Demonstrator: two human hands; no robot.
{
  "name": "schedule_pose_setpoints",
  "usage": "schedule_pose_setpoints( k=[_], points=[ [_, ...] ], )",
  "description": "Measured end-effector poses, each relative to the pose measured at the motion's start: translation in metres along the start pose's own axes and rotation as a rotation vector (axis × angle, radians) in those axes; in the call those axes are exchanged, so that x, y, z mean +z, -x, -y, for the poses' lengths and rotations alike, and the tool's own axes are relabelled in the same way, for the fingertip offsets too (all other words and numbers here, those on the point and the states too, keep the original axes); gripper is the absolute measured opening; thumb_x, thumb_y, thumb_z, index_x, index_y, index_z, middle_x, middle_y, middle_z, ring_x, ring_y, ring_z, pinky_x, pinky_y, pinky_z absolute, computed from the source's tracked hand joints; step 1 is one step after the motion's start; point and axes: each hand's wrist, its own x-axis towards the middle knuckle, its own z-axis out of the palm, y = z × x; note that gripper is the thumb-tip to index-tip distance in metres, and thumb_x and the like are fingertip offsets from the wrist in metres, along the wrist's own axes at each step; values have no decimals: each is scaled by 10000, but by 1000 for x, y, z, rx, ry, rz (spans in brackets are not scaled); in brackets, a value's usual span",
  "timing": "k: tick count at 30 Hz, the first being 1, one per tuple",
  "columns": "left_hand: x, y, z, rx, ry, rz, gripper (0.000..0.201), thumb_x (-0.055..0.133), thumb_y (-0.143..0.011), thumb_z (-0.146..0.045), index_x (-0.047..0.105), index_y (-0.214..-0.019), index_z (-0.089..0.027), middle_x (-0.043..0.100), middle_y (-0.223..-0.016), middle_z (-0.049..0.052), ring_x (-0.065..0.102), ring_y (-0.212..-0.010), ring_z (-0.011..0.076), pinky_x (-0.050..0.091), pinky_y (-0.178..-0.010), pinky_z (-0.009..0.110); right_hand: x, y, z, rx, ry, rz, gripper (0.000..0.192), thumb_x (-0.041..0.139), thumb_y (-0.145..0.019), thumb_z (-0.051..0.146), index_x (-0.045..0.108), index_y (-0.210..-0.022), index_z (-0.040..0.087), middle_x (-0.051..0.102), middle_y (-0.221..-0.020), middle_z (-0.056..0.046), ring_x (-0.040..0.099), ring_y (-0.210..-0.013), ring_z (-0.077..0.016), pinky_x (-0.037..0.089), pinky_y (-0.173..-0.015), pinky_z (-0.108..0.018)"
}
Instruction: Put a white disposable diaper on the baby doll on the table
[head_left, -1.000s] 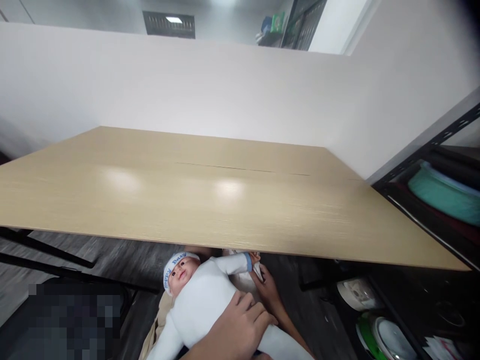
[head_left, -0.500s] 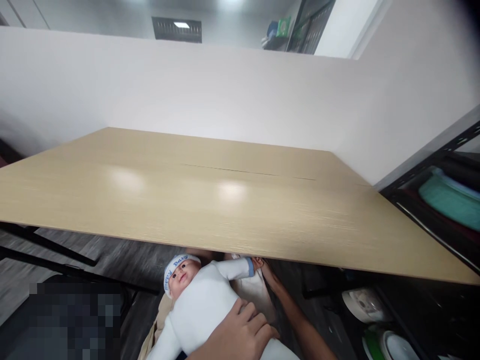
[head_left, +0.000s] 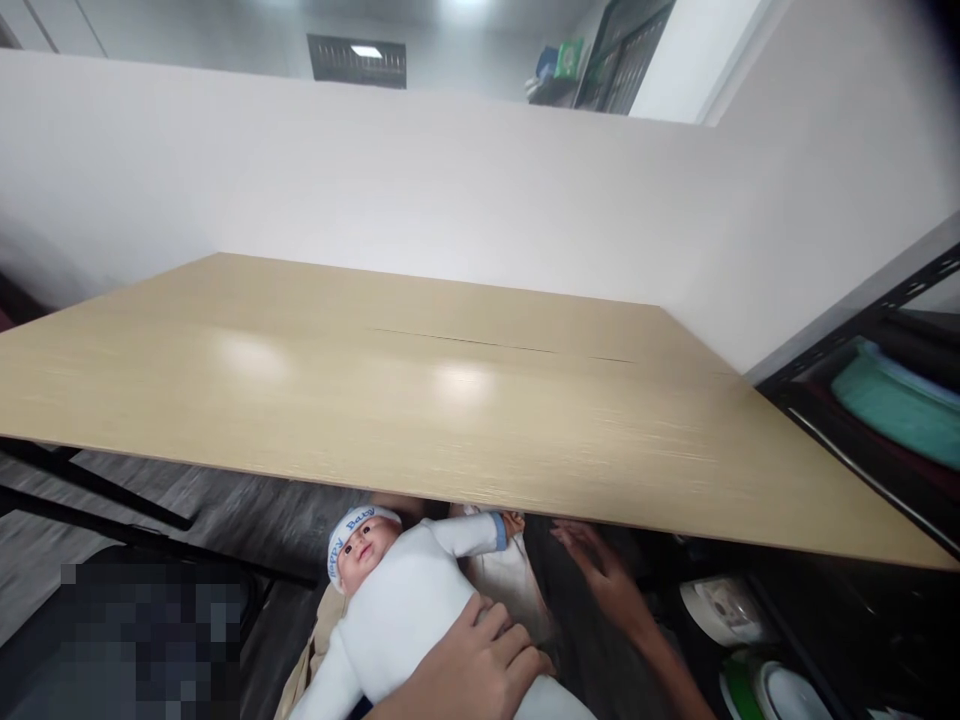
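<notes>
Left hand (head_left: 480, 665) flat on baby doll (head_left: 405, 600), right hand (head_left: 600, 575) open beside

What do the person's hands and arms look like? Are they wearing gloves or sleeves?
No gloves. Both hands are bare: the left hand shows its fingers, with short plain nails and no ring visible. The right hand is a bit blurry, and the right forearm behind it is bare too, with no sleeve, watch or bracelet in view.

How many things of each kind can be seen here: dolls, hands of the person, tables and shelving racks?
Dolls: 1, the baby doll in white, under the left hand.
Hands: 2, that one and the right hand, which is open and touches nothing.
Tables: 1, the wooden table.
Shelving racks: 1, the black rack on the right.
Total: 5.
</notes>
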Motion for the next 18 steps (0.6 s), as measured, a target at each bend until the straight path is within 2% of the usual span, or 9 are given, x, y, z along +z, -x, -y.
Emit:
schedule_pose_setpoints(
  k=[2,4,7,10,11,13,15,18],
  points=[
    [-3,1,-2,0,-47,-24,249,659,-1070,-453,636,-1089,-205,701,-898,-5,588,-805,206,379,-774,379,-8,10,23,-75,75,157,378,614,-1019,543,763,-1213,255,812,-1219,-127,761,-1172,-339,599,-1077,-517],
    [-7,2,-3,10,-82,-38,122,635,-1086,-320,627,-1053,-203,682,-878,-9,593,-814,200,390,-791,374,-6,12,51,-204,157,307,385,596,-1048,436,705,-1360,238,751,-1377,-130,699,-1301,-307,552,-1146,-485],
    [-15,4,-5,32,-101,-49,120,590,-1095,-286,616,-1018,-198,667,-876,4,594,-828,209,403,-806,378,16,3,87,-371,264,495,494,601,-1030,290,602,-1523,277,621,-1573,-98,593,-1442,-273,483,-1224,-449],
    [-20,8,-6,38,-117,-53,107,599,-1087,-280,626,-1033,-191,662,-874,11,587,-816,215,410,-803,384,50,-15,107,-474,384,619,658,640,-978,209,505,-1616,298,525,-1670,-74,482,-1536,-280,388,-1291,-466],
    [-20,10,-6,38,-115,-59,93,618,-1079,-278,633,-1051,-190,663,-871,10,587,-812,217,411,-798,383,62,-21,112,-487,425,638,695,653,-965,203,480,-1631,291,525,-1667,-79,475,-1538,-288,377,-1292,-473],
    [-21,14,-6,36,-96,-72,91,657,-1065,-277,647,-1088,-189,670,-867,5,589,-806,216,412,-790,374,85,-30,121,-489,521,664,672,666,-942,191,509,-1593,250,601,-1578,-106,547,-1458,-306,423,-1238,-475],
    [-22,18,-5,30,-72,-88,96,665,-1068,-279,659,-1113,-194,688,-867,3,594,-804,209,421,-790,364,104,-35,132,-496,619,689,532,651,-928,169,600,-1456,201,695,-1413,-124,652,-1294,-311,502,-1117,-451],
    [-31,25,-5,14,-26,-128,133,661,-1076,-266,677,-1199,-215,739,-902,-4,613,-811,198,450,-794,351,119,-34,152,-582,703,705,315,631,-927,168,647,-1241,168,740,-1233,-126,701,-1112,-306,535,-965,-419]
  ],
)
